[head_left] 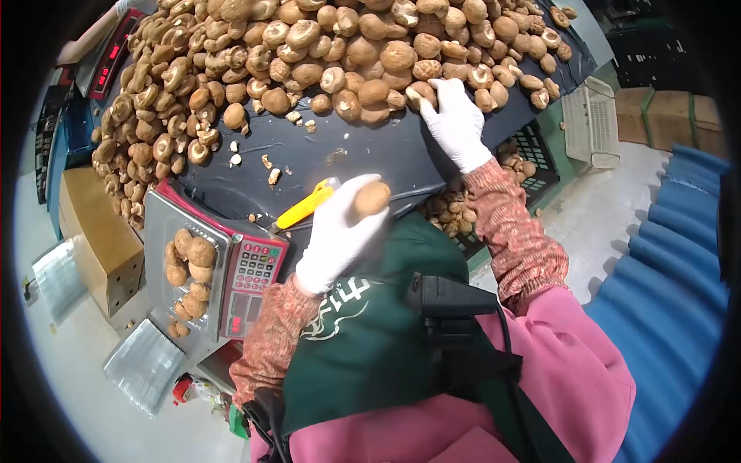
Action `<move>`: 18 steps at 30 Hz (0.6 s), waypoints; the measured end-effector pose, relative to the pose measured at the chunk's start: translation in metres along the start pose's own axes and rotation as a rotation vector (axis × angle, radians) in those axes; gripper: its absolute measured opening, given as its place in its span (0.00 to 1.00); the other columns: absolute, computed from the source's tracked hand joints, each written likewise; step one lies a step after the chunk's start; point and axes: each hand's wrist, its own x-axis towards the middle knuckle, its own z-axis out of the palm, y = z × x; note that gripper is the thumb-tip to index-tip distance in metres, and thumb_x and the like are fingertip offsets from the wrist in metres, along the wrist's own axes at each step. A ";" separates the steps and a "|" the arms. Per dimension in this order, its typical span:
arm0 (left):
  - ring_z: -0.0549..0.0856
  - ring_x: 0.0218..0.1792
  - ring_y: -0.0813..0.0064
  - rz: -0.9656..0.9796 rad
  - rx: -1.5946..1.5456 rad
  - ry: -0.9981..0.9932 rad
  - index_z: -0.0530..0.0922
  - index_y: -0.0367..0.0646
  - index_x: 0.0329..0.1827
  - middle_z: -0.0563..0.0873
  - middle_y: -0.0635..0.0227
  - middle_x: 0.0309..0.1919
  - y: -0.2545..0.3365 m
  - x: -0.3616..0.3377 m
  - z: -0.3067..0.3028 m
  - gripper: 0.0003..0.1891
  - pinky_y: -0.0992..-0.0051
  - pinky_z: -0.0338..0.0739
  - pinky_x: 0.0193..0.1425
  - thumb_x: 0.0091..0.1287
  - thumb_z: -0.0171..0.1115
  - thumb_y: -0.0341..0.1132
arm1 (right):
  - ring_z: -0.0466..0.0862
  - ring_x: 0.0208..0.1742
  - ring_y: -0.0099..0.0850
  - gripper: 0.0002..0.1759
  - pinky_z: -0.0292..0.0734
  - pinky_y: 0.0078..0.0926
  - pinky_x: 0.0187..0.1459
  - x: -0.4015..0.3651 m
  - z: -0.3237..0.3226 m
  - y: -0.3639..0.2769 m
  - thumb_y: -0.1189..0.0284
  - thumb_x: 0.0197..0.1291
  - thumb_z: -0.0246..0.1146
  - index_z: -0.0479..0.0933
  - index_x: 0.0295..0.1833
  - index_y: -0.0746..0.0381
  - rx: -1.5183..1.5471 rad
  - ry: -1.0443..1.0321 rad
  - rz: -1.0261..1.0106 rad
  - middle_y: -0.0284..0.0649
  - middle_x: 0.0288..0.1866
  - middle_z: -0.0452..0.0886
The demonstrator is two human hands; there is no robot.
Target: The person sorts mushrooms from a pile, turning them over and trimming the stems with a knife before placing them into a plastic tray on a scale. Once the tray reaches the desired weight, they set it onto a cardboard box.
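Note:
My left hand [340, 231], in a white glove, is closed around a brown shiitake mushroom [372, 198] in front of my apron. A yellow utility knife [307, 204] lies just beyond that hand on the dark table cover [309, 158]. At the near edge of the large mushroom pile [363, 50], my gloved right hand [457, 123] has its fingers on another shiitake mushroom [421, 93], gripping it. To the left of my left hand stands a red scale [255, 266], with several mushrooms [191, 262] on its metal tray [160, 224].
Below the table edge sits a dark crate [532, 150] of mushrooms. A cardboard box [100, 239] and stacks of clear plastic packaging [144, 363] are at left. Another person's arm [89, 38] reaches beside a second scale [114, 58]. A white basket [590, 123] stands right.

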 end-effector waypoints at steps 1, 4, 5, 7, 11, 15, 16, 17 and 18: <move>0.82 0.54 0.78 -0.016 -0.040 0.011 0.76 0.37 0.64 0.80 0.67 0.54 -0.001 0.001 -0.002 0.22 0.76 0.76 0.63 0.66 0.66 0.22 | 0.85 0.45 0.44 0.23 0.80 0.41 0.48 0.004 0.003 0.003 0.58 0.61 0.67 0.79 0.58 0.57 0.032 0.004 -0.014 0.45 0.48 0.83; 0.82 0.50 0.81 -0.080 -0.177 0.033 0.75 0.38 0.65 0.80 0.69 0.53 -0.006 -0.004 -0.005 0.22 0.78 0.77 0.59 0.67 0.64 0.21 | 0.86 0.33 0.31 0.13 0.83 0.31 0.35 0.003 -0.022 0.011 0.63 0.69 0.63 0.82 0.47 0.62 1.169 -0.373 0.611 0.37 0.36 0.84; 0.83 0.47 0.81 -0.086 -0.206 0.054 0.75 0.38 0.65 0.82 0.68 0.52 -0.010 -0.004 -0.005 0.22 0.79 0.78 0.55 0.68 0.63 0.22 | 0.85 0.29 0.26 0.13 0.84 0.28 0.32 -0.004 -0.024 0.013 0.63 0.71 0.63 0.81 0.47 0.62 1.544 -0.345 0.647 0.33 0.30 0.82; 0.83 0.46 0.81 -0.127 -0.284 0.064 0.75 0.39 0.65 0.84 0.67 0.51 -0.010 -0.004 -0.005 0.21 0.79 0.79 0.54 0.69 0.63 0.23 | 0.86 0.31 0.28 0.13 0.87 0.32 0.34 -0.012 -0.034 0.011 0.63 0.71 0.64 0.80 0.49 0.62 1.611 -0.394 0.815 0.34 0.32 0.84; 0.83 0.43 0.81 -0.144 -0.320 0.048 0.74 0.39 0.66 0.85 0.67 0.50 -0.007 -0.004 -0.005 0.20 0.79 0.79 0.51 0.71 0.62 0.26 | 0.87 0.34 0.30 0.14 0.89 0.37 0.40 -0.021 -0.042 0.010 0.64 0.72 0.64 0.79 0.54 0.63 1.737 -0.484 0.883 0.39 0.40 0.87; 0.83 0.43 0.81 -0.167 -0.357 0.026 0.74 0.39 0.66 0.85 0.66 0.50 -0.005 -0.003 -0.008 0.20 0.79 0.79 0.51 0.71 0.61 0.26 | 0.89 0.45 0.33 0.17 0.88 0.41 0.51 -0.023 -0.059 -0.014 0.65 0.74 0.61 0.77 0.59 0.64 1.739 -0.526 0.816 0.41 0.49 0.87; 0.83 0.42 0.81 -0.166 -0.375 0.027 0.74 0.39 0.67 0.85 0.66 0.49 -0.005 -0.003 -0.009 0.20 0.79 0.79 0.50 0.71 0.61 0.26 | 0.89 0.46 0.33 0.17 0.87 0.42 0.53 -0.024 -0.061 -0.020 0.65 0.74 0.60 0.77 0.60 0.65 1.742 -0.522 0.793 0.42 0.50 0.86; 0.84 0.42 0.81 -0.164 -0.393 0.028 0.74 0.39 0.67 0.85 0.66 0.49 -0.006 -0.002 -0.010 0.20 0.79 0.79 0.50 0.71 0.61 0.26 | 0.88 0.47 0.33 0.17 0.87 0.42 0.53 -0.024 -0.060 -0.021 0.66 0.74 0.60 0.76 0.60 0.65 1.766 -0.539 0.777 0.42 0.50 0.86; 0.84 0.42 0.82 -0.162 -0.411 0.028 0.74 0.39 0.67 0.86 0.66 0.49 -0.006 -0.002 -0.010 0.20 0.79 0.79 0.50 0.72 0.61 0.26 | 0.88 0.48 0.34 0.17 0.87 0.43 0.53 -0.025 -0.060 -0.022 0.66 0.74 0.60 0.76 0.61 0.65 1.790 -0.554 0.760 0.42 0.50 0.86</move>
